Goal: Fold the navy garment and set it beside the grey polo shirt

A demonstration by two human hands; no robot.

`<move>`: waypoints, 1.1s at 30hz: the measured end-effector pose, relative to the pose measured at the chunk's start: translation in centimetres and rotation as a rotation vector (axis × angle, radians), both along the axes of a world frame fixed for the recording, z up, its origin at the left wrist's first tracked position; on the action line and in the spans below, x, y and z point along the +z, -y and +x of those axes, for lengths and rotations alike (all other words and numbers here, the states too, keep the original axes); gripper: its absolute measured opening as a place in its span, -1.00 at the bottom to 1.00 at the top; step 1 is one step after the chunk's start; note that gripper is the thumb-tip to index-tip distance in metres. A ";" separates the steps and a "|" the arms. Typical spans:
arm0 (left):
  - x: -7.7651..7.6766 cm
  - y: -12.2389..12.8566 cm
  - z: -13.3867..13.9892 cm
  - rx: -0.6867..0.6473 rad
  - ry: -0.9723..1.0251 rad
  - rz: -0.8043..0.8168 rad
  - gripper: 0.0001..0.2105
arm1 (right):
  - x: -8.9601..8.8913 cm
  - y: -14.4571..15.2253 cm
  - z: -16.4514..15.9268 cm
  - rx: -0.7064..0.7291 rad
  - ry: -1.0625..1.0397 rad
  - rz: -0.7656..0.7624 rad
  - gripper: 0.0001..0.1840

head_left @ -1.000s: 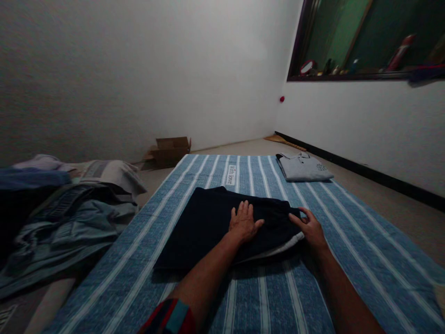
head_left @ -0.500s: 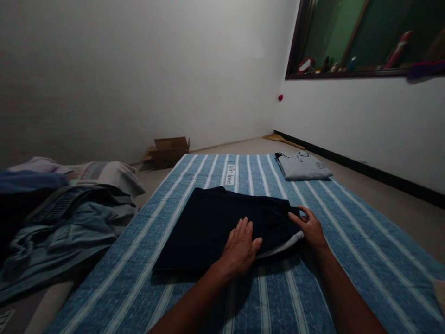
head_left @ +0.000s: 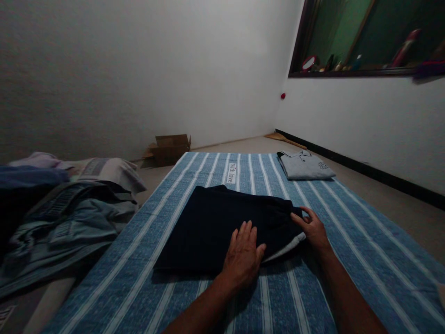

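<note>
- The blue striped mat covers most of the floor, running from the near edge of view to the far wall, and all the folding happens on it.
- At the left, off the mat, lies a loose pile of clothes, rumpled and unfolded; I judge this to be what is left to do, and it looks like a good deal.
- In the middle of the mat lies the dark garment, flattened into a rough rectangle, its layers stacked, with a pale lining or inner layer showing at its near right edge. It seems partly folded, not yet brought down to a small, tidy size.
- At the far right of the mat sits a grey folded shirt, neat and squared, collar up, well apart from the dark garment; by the look of it this one is done.
- A cardboard box stands open by the far wall, just beyond the mat.
- The left hand lies flat, palm down, fingers spread a little, pressing the near edge of the dark garment; it grasps nothing.
- The right hand is at the garment's right corner, fingers curled and pinching the cloth edge there.
</note>
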State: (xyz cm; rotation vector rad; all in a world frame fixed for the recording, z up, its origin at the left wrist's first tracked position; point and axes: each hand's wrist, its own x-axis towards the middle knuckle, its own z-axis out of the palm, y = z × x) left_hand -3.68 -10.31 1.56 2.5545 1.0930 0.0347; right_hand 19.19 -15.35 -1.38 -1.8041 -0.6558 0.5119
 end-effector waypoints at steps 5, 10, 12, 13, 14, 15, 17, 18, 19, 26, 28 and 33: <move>-0.9 0.1 -0.1 -0.006 0.059 0.060 -0.48 | -0.3 -0.2 0.2 -0.002 -0.020 0.001 -0.16; -2.2 0.1 -0.1 0.001 0.110 0.132 -0.47 | -0.6 -0.2 0.2 -0.010 -0.022 0.004 -0.16; -2.2 0.2 -0.1 0.007 0.108 0.130 -0.47 | -0.6 -0.2 0.2 -0.001 -0.027 0.006 -0.16; -2.1 0.2 -0.1 0.009 0.109 0.124 -0.48 | -0.6 -0.2 0.2 -0.004 -0.021 0.005 -0.16; -1.9 0.2 -0.1 0.008 0.111 0.116 -0.48 | -0.5 -0.2 0.2 -0.010 -0.012 0.005 -0.16; -1.7 0.2 -0.1 0.006 0.113 0.107 -0.48 | -0.5 -0.2 0.2 -0.016 -0.004 0.005 -0.17; -1.3 0.2 -0.1 0.005 0.113 0.082 -0.50 | -0.6 -0.2 0.2 -0.025 -0.007 0.016 -0.17; -1.0 0.2 -0.1 0.004 0.114 0.067 -0.51 | -0.6 -0.2 0.2 -0.027 -0.017 0.026 -0.17; -0.8 0.2 -0.2 0.004 0.118 0.051 -0.51 | -0.6 -0.2 0.2 -0.027 -0.030 0.037 -0.16; -0.6 -0.8 -0.8 0.033 0.297 -0.051 -0.55 | -0.5 -0.3 0.2 -0.051 -0.002 0.019 -0.17; -0.8 -1.2 -0.9 0.065 0.407 -0.091 -0.56 | -0.5 -0.4 0.3 -0.043 -0.002 0.015 -0.18; -0.1 -2.5 -0.4 0.201 0.638 -0.273 -0.50 | -0.1 -0.1 0.4 0.049 -0.088 0.007 -0.08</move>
